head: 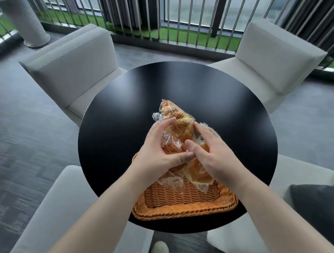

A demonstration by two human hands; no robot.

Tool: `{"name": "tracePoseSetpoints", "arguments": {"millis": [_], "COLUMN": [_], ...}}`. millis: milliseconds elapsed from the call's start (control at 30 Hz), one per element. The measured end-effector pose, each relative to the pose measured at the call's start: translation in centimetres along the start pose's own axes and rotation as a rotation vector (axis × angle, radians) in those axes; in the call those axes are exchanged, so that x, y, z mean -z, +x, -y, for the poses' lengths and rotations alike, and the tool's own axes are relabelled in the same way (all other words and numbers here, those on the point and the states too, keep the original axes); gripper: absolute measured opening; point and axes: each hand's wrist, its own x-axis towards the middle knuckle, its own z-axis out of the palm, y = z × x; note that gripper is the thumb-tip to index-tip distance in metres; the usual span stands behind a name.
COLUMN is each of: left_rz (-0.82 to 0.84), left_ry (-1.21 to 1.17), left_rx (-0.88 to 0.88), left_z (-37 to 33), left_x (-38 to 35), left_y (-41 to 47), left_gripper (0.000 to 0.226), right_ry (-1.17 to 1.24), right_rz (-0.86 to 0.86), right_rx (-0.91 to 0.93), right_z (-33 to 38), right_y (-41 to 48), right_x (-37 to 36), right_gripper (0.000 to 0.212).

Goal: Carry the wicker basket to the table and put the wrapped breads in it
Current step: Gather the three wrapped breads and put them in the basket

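Judged as the loading step, with carrying already done: wicker basket (185, 199) sat on the round black table (121, 114) at lower centre of the frame, near rim toward the bottom edge. Wrapped breads (182, 125) gathered in a bundle at frame centre, lower ends already over the basket's far side, one loaf (199, 173) dipping inside. Left hand (160, 149) curled around the bundle from the left, thumb across the front; right hand (212, 152) pressed against the right side, fingers fairly straight, thumb on the wrap. Long axis of the bundle ran from lower centre up toward upper centre, top end leaning slightly left, away from the wearer. Next move probably called for lowering and laying the loaves flat along the basket floor, then loosening both grips without snagging the crinkled plastic.
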Motion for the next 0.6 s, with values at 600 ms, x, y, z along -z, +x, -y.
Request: {"name": "tracePoseSetpoints", "arguments": {"millis": [600], "left_rz": [-0.041], "left_ry": [0.018], "left_rx": [0.048], "left_z": [1.3], "left_x": [-5.9], "left_y": [-8.1], "left_gripper": [0.091], "right_ry": [-0.033], "right_rz": [0.055], "right_rx": [0.062], "right_z": [-4.8], "right_y": [-7.5], "right_x": [-1.0], "right_gripper": [0.071]}}
